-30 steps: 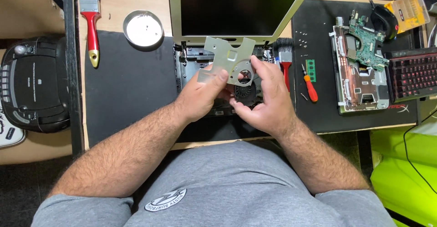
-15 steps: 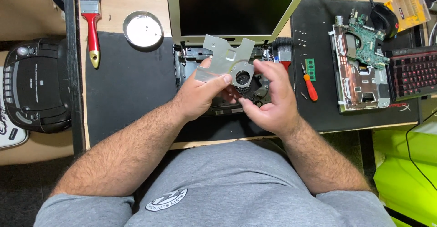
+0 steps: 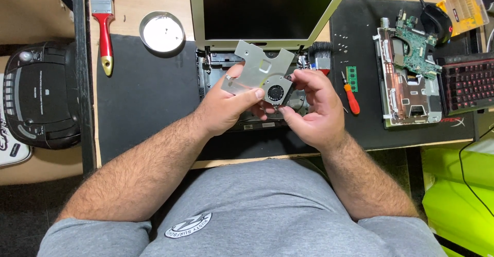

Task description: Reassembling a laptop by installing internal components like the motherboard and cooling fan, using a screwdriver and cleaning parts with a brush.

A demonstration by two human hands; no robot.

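Both hands hold a flat grey metal plate (image 3: 257,66) with a small round black fan (image 3: 276,92) set in its lower right corner. My left hand (image 3: 226,105) grips the plate's left edge, thumb on top. My right hand (image 3: 314,107) pinches the plate's right side beside the fan. The plate is lifted above an opened laptop base (image 3: 208,74), whose dark screen (image 3: 265,7) stands open behind it.
A black mat (image 3: 144,97) covers the desk. A red-handled brush (image 3: 104,25) and round metal dish (image 3: 161,32) lie at back left, a black radio (image 3: 38,95) far left. A red screwdriver (image 3: 351,96), green memory stick (image 3: 352,78), stripped laptop chassis (image 3: 406,76) and keyboard (image 3: 468,84) lie right.
The plate has been turned in my hands, so the fan now faces up in clear view. My right hand has shifted from over the plate to its right edge.
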